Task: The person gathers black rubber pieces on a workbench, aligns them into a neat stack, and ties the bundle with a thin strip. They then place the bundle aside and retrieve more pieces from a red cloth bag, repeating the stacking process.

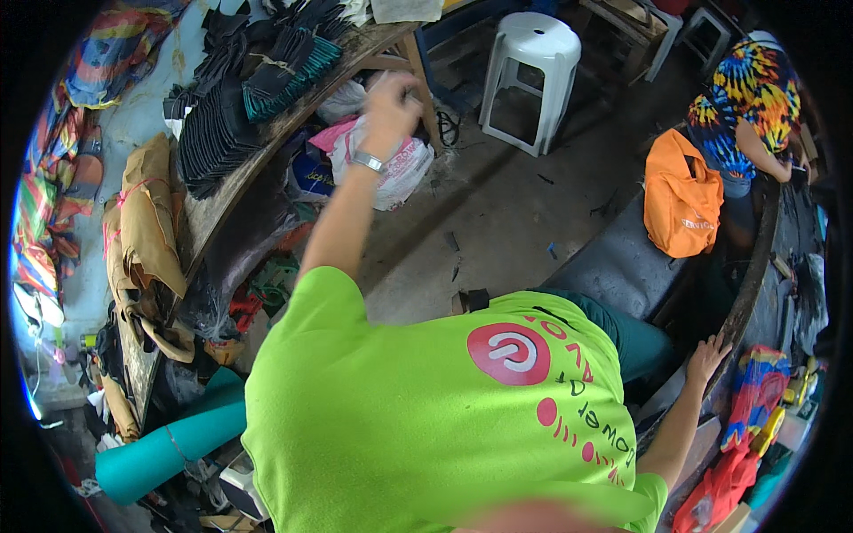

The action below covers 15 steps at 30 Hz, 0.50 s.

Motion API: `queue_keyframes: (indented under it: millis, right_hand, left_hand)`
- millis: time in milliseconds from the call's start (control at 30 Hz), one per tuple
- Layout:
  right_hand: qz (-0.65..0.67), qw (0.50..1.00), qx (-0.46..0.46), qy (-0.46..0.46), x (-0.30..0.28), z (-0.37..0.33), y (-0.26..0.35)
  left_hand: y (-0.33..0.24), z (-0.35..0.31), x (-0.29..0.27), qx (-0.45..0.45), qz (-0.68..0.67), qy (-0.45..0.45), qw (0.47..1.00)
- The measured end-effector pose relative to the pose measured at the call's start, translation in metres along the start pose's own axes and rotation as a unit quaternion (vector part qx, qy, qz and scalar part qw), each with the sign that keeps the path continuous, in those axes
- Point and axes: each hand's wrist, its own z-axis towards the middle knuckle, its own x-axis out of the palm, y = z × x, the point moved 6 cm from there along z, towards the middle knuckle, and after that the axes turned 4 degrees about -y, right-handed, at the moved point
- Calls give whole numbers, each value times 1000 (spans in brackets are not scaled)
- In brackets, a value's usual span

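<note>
My left hand (392, 105), with a watch (368, 161) on its wrist, is raised in front of the left table's edge. Its fingers look curled and slightly blurred; what they hold, if anything, does not show. Behind and below it, a white and pink plastic bag (395, 173) lies under that table. Stacks of black flat pieces (216, 133) and a dark bundle with teal edges (286, 78) sit on the tabletop nearby. My right hand (708, 357) rests with fingers spread on the wooden edge of the right workbench (742, 311), holding nothing.
A white plastic stool (536, 80) stands on the concrete floor (462, 231). To the right, a person in a tie-dye shirt (755, 98) is at the workbench, beside an orange bag (682, 195). Brown sheet material (147, 213) lies on the left table; a teal roll (169, 444) leans at lower left.
</note>
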Motion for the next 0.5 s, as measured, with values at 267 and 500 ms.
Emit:
queue_keyframes:
  millis: [267, 500]
  right_hand:
    - [45, 995, 4, -83, -21, -3, 12]
    - [397, 904, 148, -47, -35, -72, 76]
  left_hand:
    - [-354, -186, 125, 252, -412, 590, 647]
    - [-481, -217, 129, 339, -395, 624, 583]
